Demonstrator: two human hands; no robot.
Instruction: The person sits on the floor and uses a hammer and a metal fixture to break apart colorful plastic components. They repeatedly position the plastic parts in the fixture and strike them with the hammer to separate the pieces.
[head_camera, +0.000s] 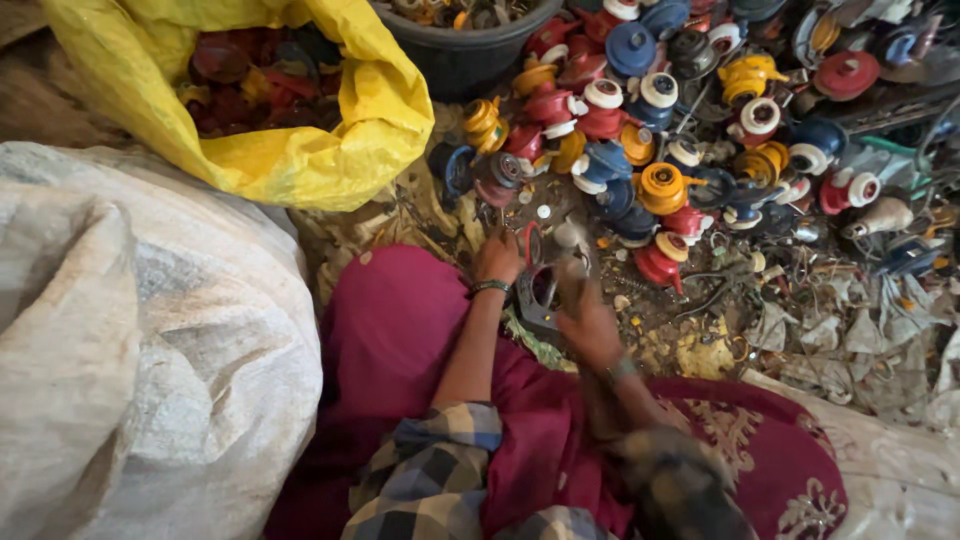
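Gripping a dark metal part (540, 292), left hand (497, 258) and blurred right hand (590, 325).

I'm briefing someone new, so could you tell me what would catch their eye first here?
First, the heap of coloured plastic spools, red, blue and orange, spread over the upper right. Next, the open yellow sack at upper left, with red pieces inside. At centre, the left hand and blurred right hand meet at a dark metal part.

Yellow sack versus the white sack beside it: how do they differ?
The yellow sack gapes open, showing reddish parts inside; the white sack shows no opening or contents. The yellow sack lies farther from the person, beside the dark tub; the white sack looms larger at their left. Both are crumpled.
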